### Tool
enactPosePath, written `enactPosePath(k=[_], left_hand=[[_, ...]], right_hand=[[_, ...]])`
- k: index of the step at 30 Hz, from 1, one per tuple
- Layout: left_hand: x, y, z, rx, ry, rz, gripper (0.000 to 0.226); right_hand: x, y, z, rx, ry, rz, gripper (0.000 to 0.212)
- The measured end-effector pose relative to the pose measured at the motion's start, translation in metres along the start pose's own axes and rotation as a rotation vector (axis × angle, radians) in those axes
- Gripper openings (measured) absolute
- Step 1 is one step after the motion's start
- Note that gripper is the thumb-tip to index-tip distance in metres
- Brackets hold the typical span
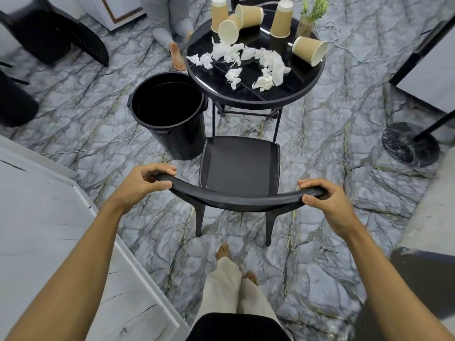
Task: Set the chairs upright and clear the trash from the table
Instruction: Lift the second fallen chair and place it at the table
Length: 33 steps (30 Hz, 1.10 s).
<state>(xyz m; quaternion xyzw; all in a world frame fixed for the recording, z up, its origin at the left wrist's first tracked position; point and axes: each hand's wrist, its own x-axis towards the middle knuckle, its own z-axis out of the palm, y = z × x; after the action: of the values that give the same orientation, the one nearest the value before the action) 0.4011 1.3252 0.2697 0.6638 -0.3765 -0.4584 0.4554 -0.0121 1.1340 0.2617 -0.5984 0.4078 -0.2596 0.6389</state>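
Note:
A black chair (238,168) stands upright on the marble floor in front of me, its seat facing the round black table (295,94). My left hand (141,184) grips the left end of its curved backrest. My right hand (330,203) grips the right end. On the table lie several crumpled white tissues (248,60) and several tan paper cups (309,50), some upright, some tipped over. A black bin (170,114), open at the top, stands just left of the table.
A small plant in a glass (307,20) stands at the table's back. Another black chair (56,38) is at the upper left. A person's legs and bare foot (177,57) are behind the bin. A round lamp base (410,143) stands right; white furniture (49,230) flanks me left.

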Motion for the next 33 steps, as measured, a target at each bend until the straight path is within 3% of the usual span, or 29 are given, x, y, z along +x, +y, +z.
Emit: enactPosePath(k=[5,11,15,20,27,33], left_hand=[[-0.009,0.003,0.003,0.067,-0.003,-0.021,0.022],[0.0,0.013,-0.007,0.177,-0.122,-0.066,0.029],[0.014,0.02,-0.023,0.22,-0.199,-0.053,0.034],[0.034,0.024,-0.055,0.414,-0.183,-0.046,0.035],[0.059,0.002,-0.12,0.762,-0.254,-0.026,0.055],[0.069,-0.013,-0.162,0.882,-0.238,-0.046,0.061]], right_hand=[[-0.005,-0.001,0.003,-0.017,-0.007,0.025,0.055],[-0.007,-0.021,0.0,-0.224,-0.086,0.084,0.068],[0.004,-0.051,0.015,-0.555,-0.127,0.127,0.044],[0.051,-0.073,0.099,-0.925,-0.232,-0.046,0.042],[0.113,-0.068,0.215,-1.068,-0.274,-0.025,0.056],[0.148,-0.059,0.279,-1.13,-0.328,-0.008,0.059]])
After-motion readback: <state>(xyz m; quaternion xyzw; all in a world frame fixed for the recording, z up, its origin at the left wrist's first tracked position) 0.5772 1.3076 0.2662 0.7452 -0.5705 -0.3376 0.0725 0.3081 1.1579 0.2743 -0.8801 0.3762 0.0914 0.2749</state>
